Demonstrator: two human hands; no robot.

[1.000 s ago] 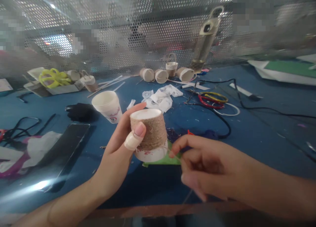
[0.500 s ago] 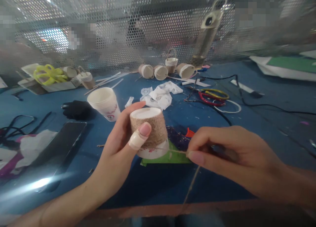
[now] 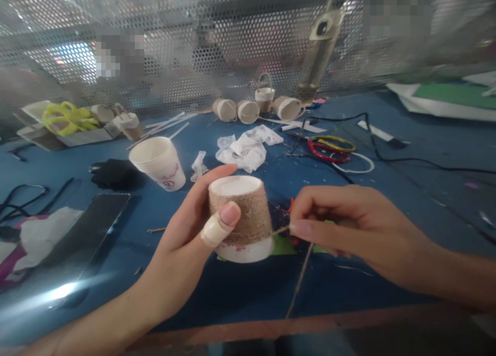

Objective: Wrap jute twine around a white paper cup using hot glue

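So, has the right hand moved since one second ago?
Yes. Judged against the stacked paper cups, the right hand has moved to the right, farther away from them.

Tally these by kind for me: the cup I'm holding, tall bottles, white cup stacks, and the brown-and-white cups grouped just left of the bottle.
Held twine-wrapped cup: 1
Tall bottle: 1
White cup stack: 1
Brown-and-white cups: 4
Total: 7, counting the stack as one
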